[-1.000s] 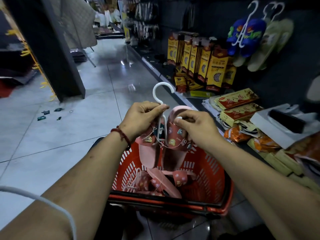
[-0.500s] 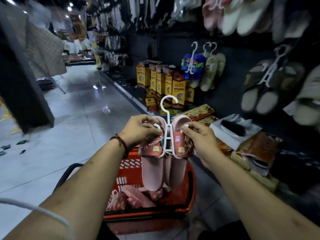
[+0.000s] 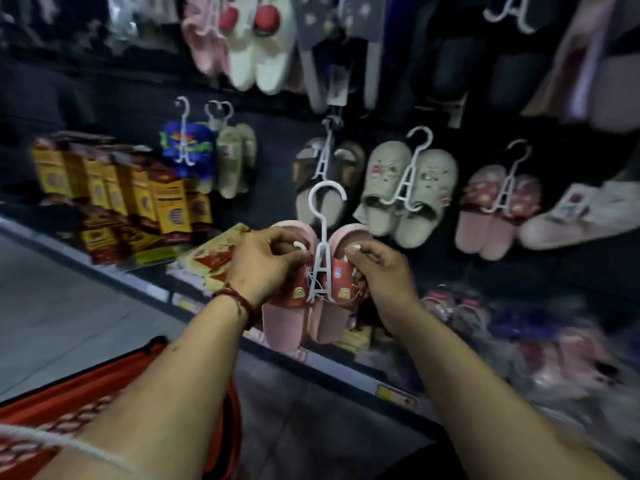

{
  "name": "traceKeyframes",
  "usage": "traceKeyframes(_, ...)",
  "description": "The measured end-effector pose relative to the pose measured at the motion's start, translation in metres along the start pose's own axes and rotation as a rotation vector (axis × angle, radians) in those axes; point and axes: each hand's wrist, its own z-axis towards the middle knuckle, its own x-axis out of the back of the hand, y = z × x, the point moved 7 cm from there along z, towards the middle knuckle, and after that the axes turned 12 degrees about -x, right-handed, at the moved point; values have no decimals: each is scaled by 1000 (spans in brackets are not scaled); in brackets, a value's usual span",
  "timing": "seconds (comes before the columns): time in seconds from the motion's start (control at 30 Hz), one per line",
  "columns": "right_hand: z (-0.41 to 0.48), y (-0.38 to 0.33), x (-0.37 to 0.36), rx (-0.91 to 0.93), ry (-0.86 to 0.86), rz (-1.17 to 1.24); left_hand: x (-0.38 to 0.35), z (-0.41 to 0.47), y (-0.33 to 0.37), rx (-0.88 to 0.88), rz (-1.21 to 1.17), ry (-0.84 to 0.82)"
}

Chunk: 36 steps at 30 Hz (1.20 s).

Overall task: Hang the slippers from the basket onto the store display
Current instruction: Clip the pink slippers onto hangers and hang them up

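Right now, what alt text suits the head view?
The left hand and right hand hold a pink slipper pair on a white hanger, hook upward, before a dark display wall hung with other slippers. A red basket sits lower left.

head view | single, worn | looks forward and down | display wall (image 3: pixel 131 109) near, faced slightly askew

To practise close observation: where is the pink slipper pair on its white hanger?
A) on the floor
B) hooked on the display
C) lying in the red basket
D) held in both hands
D: the left hand and right hand grip the pink slippers; the hook of the white hanger catches nothing.
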Motion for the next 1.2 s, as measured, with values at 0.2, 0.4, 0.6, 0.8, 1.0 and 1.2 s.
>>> traceKeyframes(0.2, 4, -25, 80, 62, 152, -35, -78, 19, 27, -91, -135, -26)
traceKeyframes(0.4, -2, -24, 150, 55, 338, -25, -153, 21, 48, -86, -273, -103)
traceKeyframes(0.6, -9, -4, 202, 15, 445, -69, -209, 14, 54, -139, -230, -177)
traceKeyframes(0.8, -3, -5, 209, 28, 442, -102, -219, 14, 47, -110, -252, -189)
traceKeyframes(1.0, -1, -2, 170, 21, 378, -75, -181, 17, 42, -114, -183, -155)
traceKeyframes(1.2, 10, -3, 81, 33, 219, -69, -87, 14, 22, -82, -93, -112)
